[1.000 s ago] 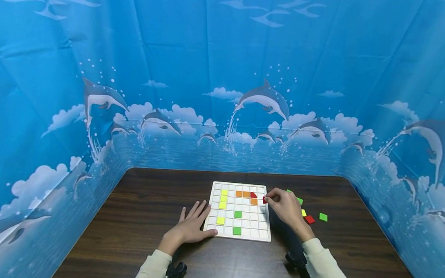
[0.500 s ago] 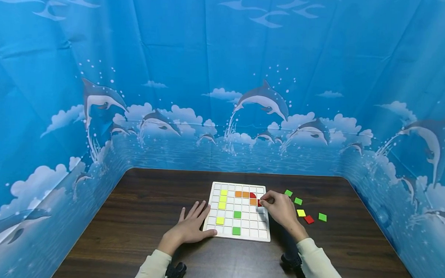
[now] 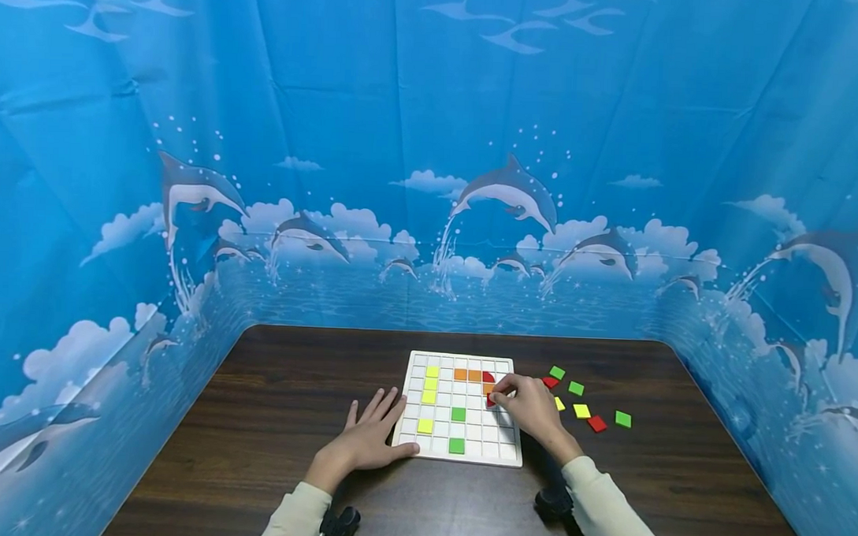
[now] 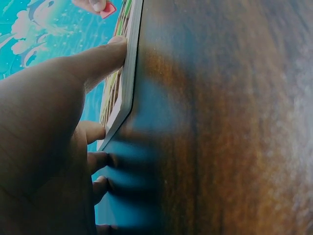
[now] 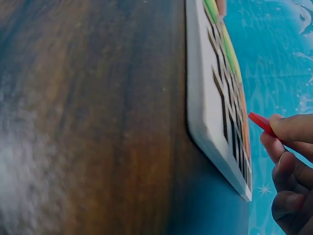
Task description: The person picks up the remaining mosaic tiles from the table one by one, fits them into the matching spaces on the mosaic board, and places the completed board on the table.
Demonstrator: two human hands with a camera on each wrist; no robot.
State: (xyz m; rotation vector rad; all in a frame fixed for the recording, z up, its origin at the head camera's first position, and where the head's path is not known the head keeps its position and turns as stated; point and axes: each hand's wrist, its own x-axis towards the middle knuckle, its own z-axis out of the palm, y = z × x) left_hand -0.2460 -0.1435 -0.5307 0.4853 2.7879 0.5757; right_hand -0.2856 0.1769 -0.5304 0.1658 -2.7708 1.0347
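Observation:
A white grid board [image 3: 433,449] lies on the dark table, with yellow tiles [image 3: 431,384], green tiles [image 3: 458,414], orange tiles [image 3: 468,375] and a rounded red tile [image 3: 488,376] in its cells. My left hand [image 3: 368,438] rests with spread fingers at the board's left edge, its thumb on the near corner. Over the right part of the board my right hand [image 3: 531,406] pinches a small red tile [image 5: 261,123] between thumb and fingers. In the right wrist view that tile is tilted and stands off the board's face. The head view shows it just below an orange tile.
Right of the board lie several loose tiles: a green tile [image 3: 623,419], a red tile [image 3: 597,424], a yellow tile [image 3: 582,411] and others partly behind the right hand. A blue dolphin-print cloth [image 3: 432,181] hangs behind the wooden table [image 3: 290,373].
My right hand has carried the red tile leftward from the board's right edge to below the orange tile. More loose tiles show behind the hand. The left hand has stayed in place.

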